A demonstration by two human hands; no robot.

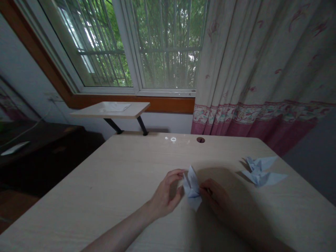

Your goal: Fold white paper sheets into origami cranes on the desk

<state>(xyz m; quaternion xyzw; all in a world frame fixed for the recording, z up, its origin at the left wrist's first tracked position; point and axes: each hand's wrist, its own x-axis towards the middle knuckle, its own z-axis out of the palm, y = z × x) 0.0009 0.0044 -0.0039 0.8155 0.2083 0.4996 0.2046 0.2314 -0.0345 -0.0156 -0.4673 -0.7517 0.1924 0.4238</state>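
A folded white paper crane (pixel 192 185) is held between my two hands just over the desk, its pointed flaps sticking up and down. My left hand (pixel 166 194) curls round its left side, with fingertips at the upper left flap and the thumb lower down. My right hand (pixel 214 196) pinches the crane's right edge, its fingers partly in shadow. Farther right, two more folded paper cranes (pixel 258 178) lie close together near the desk's right edge, apart from both hands.
The light wooden desk (pixel 126 175) has a round cable hole (pixel 201 140) at the back. A small raised shelf (pixel 139 108) at back left carries white paper (pixel 114 106). A curtain (pixel 236 70) hangs behind the desk, beside a barred window (pixel 168 45).
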